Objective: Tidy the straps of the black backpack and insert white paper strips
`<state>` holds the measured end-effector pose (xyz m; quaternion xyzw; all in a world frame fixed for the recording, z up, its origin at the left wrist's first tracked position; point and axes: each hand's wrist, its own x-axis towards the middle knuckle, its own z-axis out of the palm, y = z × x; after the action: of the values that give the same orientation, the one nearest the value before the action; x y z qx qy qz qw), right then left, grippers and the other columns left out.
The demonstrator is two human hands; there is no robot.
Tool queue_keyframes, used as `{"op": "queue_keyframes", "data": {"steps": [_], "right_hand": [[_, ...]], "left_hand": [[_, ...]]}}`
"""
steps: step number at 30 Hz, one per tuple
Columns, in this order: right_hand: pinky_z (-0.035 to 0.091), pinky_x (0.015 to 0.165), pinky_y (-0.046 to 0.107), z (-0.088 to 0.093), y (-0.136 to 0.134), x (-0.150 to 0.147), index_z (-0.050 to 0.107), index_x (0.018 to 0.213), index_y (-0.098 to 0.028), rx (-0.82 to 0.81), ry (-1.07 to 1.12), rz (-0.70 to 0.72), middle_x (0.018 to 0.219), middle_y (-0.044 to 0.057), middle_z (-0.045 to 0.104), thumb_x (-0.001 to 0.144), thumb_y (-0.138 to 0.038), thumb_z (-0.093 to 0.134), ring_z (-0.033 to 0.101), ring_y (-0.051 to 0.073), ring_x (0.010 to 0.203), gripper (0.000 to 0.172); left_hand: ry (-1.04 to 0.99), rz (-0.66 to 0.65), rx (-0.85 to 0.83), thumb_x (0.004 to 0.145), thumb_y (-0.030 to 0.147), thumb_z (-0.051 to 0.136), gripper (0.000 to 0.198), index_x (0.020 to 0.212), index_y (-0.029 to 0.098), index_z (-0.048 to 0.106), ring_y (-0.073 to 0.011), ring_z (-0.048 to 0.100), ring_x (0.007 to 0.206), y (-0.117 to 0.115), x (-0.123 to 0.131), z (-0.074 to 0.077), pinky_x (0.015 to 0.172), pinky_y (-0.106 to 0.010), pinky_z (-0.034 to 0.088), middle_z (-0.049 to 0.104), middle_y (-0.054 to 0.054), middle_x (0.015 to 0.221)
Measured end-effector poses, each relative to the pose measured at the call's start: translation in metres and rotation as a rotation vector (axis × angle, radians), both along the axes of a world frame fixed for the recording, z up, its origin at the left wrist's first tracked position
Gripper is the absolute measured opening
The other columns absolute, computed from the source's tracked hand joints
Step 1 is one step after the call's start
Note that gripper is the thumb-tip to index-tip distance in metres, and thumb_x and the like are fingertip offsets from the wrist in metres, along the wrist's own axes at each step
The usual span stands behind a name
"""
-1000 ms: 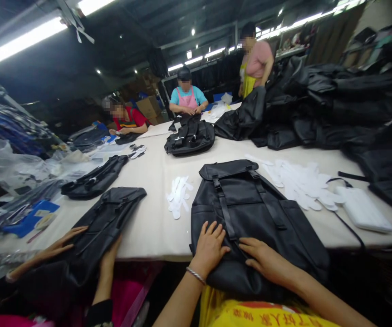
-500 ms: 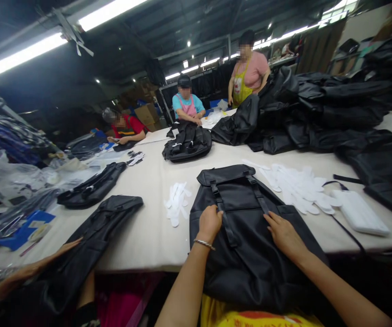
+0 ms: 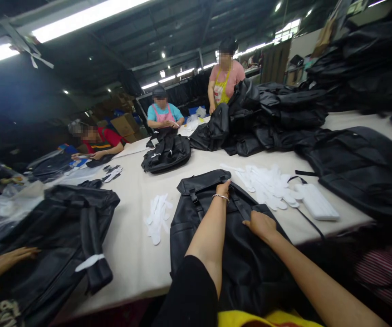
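Observation:
A black backpack lies flat on the beige table in front of me, its flap end pointing away. My left hand, with a thin bracelet at the wrist, reaches to the far top edge of the flap, and its fingers curl over that edge. My right hand rests on the right side of the backpack beside a strap, fingers curled against the fabric. Both forearms stretch over the bag's body.
White paper cut-outs lie left and right of the backpack, beside a flat white pack. A co-worker's hand holds another black bag at left. More black bags are piled at the back, where three people work.
My left hand has slid from the bag's lower middle up to the flap's top edge. The right hand moved up its right side. The co-worker at left turned their bag over.

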<state>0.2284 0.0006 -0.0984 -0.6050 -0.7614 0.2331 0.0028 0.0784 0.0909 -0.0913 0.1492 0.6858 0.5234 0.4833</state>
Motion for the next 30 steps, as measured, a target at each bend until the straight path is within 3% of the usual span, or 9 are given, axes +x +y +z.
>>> {"op": "queue_keyframes", "data": {"steps": [5, 8, 12, 19, 25, 30], "right_hand": [[0.039, 0.057, 0.03, 0.003, 0.016, 0.01, 0.049, 0.058, -0.017, -0.064, 0.154, 0.007, 0.067, 0.007, 0.06, 0.066, -0.024, 0.053, 0.058, 0.023, 0.07, 0.012], [0.037, 0.052, 0.023, 0.003, 0.016, 0.008, 0.046, 0.059, -0.018, -0.096, 0.284, 0.0, 0.062, 0.003, 0.058, 0.072, -0.022, 0.047, 0.056, 0.015, 0.059, 0.013], [0.03, 0.04, 0.02, -0.007, 0.005, 0.004, 0.041, 0.062, -0.019, -0.189, 0.391, -0.057, 0.047, -0.003, 0.05, 0.08, -0.028, 0.035, 0.044, 0.009, 0.036, 0.021], [0.033, 0.046, 0.019, -0.016, -0.008, 0.017, 0.031, 0.057, -0.02, -0.158, 0.487, -0.032, 0.049, -0.005, 0.04, 0.079, -0.026, 0.036, 0.045, 0.009, 0.044, 0.024], [0.031, 0.046, 0.02, -0.016, -0.012, 0.034, 0.029, 0.058, -0.021, -0.095, 0.562, 0.019, 0.05, -0.004, 0.036, 0.079, -0.031, 0.035, 0.043, 0.011, 0.048, 0.024], [0.03, 0.047, 0.02, -0.019, -0.021, 0.037, 0.028, 0.058, -0.021, -0.114, 0.566, 0.012, 0.049, -0.005, 0.036, 0.08, -0.034, 0.033, 0.042, 0.01, 0.046, 0.026]], "left_hand": [[-0.003, -0.015, 0.0, 0.073, 0.025, 0.053, 0.027, 0.091, 0.004, 0.055, -0.013, 0.057, 0.051, 0.014, -0.004, -0.022, 0.052, -0.024, 0.046, 0.059, -0.006, 0.058], [-0.008, -0.011, 0.017, 0.075, 0.027, 0.052, 0.028, 0.092, 0.006, 0.054, -0.0132, 0.057, 0.049, 0.017, -0.005, -0.029, 0.052, -0.024, 0.047, 0.059, -0.006, 0.056], [-0.024, 0.034, 0.028, 0.077, 0.028, 0.048, 0.03, 0.094, 0.004, 0.052, -0.0132, 0.058, 0.048, 0.022, -0.003, -0.036, 0.052, -0.024, 0.048, 0.06, -0.007, 0.054], [0.012, 0.134, -0.028, 0.076, 0.021, 0.048, 0.026, 0.091, 0.0, 0.053, -0.0137, 0.057, 0.046, 0.031, 0.0, -0.049, 0.05, -0.024, 0.05, 0.057, -0.006, 0.051], [0.051, 0.15, -0.109, 0.074, 0.019, 0.053, 0.023, 0.088, 0.001, 0.054, -0.0128, 0.058, 0.054, 0.032, 0.002, -0.049, 0.049, -0.022, 0.049, 0.059, -0.008, 0.061], [0.098, 0.208, -0.194, 0.079, 0.029, 0.048, 0.024, 0.093, 0.01, 0.053, -0.01, 0.056, 0.07, 0.029, 0.007, -0.037, 0.061, -0.026, 0.049, 0.057, -0.004, 0.084]]}}
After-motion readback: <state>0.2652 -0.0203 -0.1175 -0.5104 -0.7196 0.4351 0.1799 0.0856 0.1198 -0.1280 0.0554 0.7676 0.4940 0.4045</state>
